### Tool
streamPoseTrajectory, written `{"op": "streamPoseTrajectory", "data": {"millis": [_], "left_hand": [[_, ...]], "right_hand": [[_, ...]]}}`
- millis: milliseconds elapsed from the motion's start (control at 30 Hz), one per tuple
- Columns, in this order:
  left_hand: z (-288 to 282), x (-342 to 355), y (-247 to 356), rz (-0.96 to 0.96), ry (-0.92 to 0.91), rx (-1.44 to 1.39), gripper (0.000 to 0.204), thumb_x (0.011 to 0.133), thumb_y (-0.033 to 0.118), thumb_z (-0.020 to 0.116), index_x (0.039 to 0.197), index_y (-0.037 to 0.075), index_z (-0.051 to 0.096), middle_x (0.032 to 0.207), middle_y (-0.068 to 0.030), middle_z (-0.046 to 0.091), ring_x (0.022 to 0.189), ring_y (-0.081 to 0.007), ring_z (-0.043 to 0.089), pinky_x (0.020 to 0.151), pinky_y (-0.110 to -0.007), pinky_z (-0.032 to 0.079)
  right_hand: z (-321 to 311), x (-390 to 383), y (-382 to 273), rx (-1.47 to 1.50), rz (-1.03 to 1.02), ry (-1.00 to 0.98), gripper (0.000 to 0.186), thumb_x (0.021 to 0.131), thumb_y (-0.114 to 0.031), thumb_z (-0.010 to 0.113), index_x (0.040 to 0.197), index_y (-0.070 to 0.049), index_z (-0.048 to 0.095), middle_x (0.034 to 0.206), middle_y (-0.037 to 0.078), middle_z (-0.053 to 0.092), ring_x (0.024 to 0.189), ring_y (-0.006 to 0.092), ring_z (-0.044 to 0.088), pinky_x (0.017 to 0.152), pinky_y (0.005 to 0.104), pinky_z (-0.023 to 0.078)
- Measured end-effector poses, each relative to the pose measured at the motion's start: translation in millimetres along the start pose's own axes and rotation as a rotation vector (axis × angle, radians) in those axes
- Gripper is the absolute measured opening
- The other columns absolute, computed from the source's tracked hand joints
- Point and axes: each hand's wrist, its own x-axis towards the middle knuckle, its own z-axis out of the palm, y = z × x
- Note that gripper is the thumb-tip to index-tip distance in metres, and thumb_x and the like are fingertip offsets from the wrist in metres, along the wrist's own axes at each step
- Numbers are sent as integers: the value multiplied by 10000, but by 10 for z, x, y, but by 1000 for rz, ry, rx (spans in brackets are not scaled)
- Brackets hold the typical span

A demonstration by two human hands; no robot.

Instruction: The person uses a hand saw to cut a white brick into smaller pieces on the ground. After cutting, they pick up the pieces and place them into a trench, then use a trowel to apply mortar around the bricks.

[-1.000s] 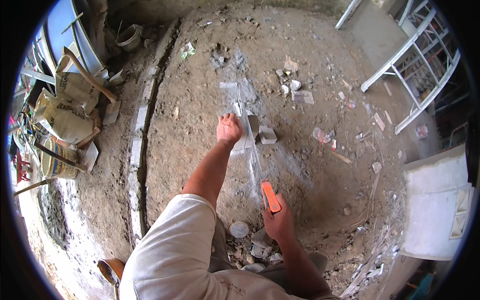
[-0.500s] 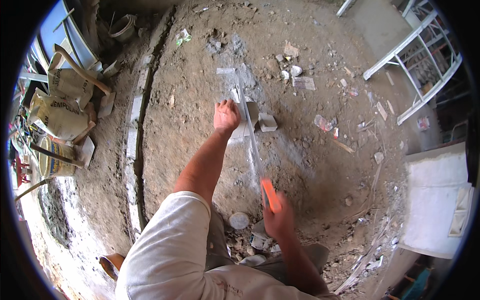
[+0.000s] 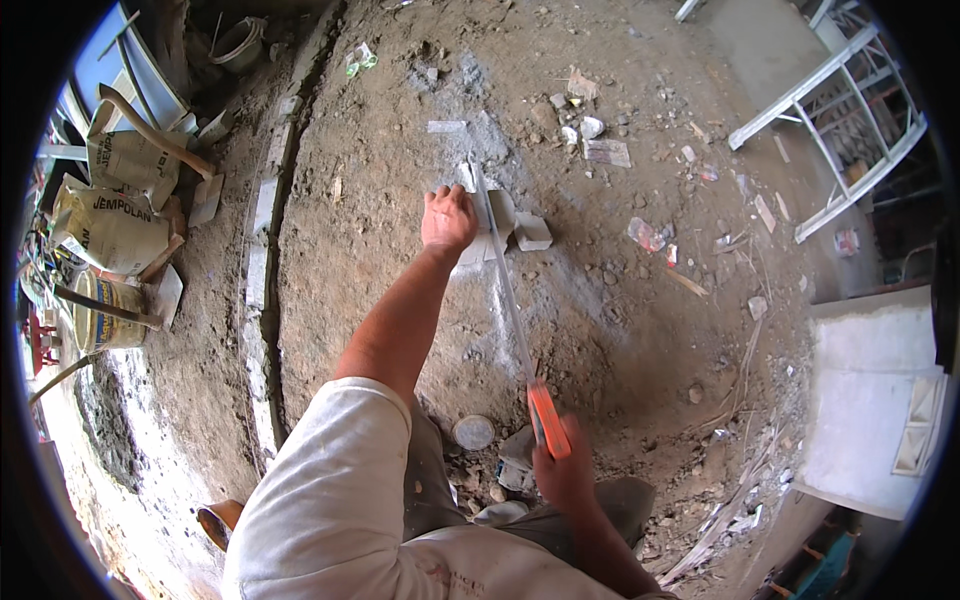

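Note:
My left hand (image 3: pixel 449 217) is closed on a pale block (image 3: pixel 505 212) lying on the dirt, beside the long straight blade of a saw (image 3: pixel 508 290) that lies across the block. My right hand (image 3: pixel 563 463), lower and nearer my body, grips the saw's orange handle (image 3: pixel 547 415). A smaller pale piece (image 3: pixel 533 232) lies against the block's right side, with pale powder (image 3: pixel 505 325) spread on the ground around them. The underside of the block and my left fingertips are hidden.
A concrete strip (image 3: pixel 262 282) runs along the left, beside sacks (image 3: pixel 108 242), long-handled tools and a bucket (image 3: pixel 112 328). A metal frame (image 3: pixel 840 130) stands top right, a white block-like structure (image 3: pixel 860 390) lower right. Rubble (image 3: pixel 590 128) and a round lid (image 3: pixel 473 432) lie on the dirt.
My right hand and the saw handle have moved lower, toward my body. The scene has shifted slightly in the picture. My left hand still holds the block.

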Motion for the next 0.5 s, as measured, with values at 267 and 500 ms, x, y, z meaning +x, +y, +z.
{"op": "streamPoseTrajectory", "data": {"millis": [267,500], "left_hand": [[-50,-56,79,-60,-36,103,191,940,184,465,893,60,602,922,-143,632,950,-321,573,863,-437,409],[36,63,66,3,18,61,189,939,182,466,885,67,605,904,-154,635,936,-330,580,858,-436,407]], "right_hand": [[-2,1100,-321,-6,43,51,310,800,-80,636,1062,10,497,821,264,618,845,491,611,723,502,497],[-27,-59,137,62,90,17,392,802,-76,638,1158,8,496,883,255,627,860,478,627,725,495,506]]}}
